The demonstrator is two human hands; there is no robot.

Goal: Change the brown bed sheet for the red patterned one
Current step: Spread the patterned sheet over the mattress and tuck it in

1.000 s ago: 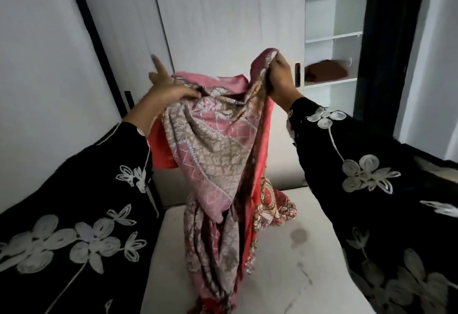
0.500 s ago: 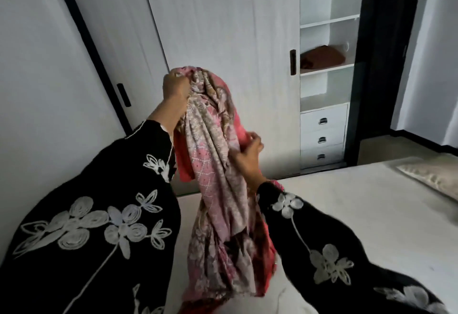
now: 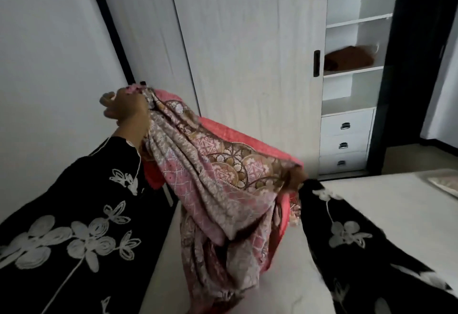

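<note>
The red patterned sheet (image 3: 210, 182) hangs bunched between my hands above the bare pale mattress (image 3: 386, 204). My left hand (image 3: 126, 109) grips one gathered end of it high on the left. My right hand (image 3: 293, 177) pinches another part lower on the right, mostly hidden by the cloth. The stretch between the two hands is pulled out slanting; the rest drops in folds down to the mattress. A brown folded sheet (image 3: 349, 58) lies on a shelf of the open wardrobe at the upper right.
White sliding wardrobe doors (image 3: 243, 53) stand straight ahead, with open shelves and three drawers (image 3: 345, 142) to their right. A pale wall (image 3: 49, 53) runs on the left. A cushion edge (image 3: 446, 184) shows on the mattress at far right.
My right hand has slid down and out to the right along the sheet, spreading it away from my left hand. The view has swung slightly right and down.
</note>
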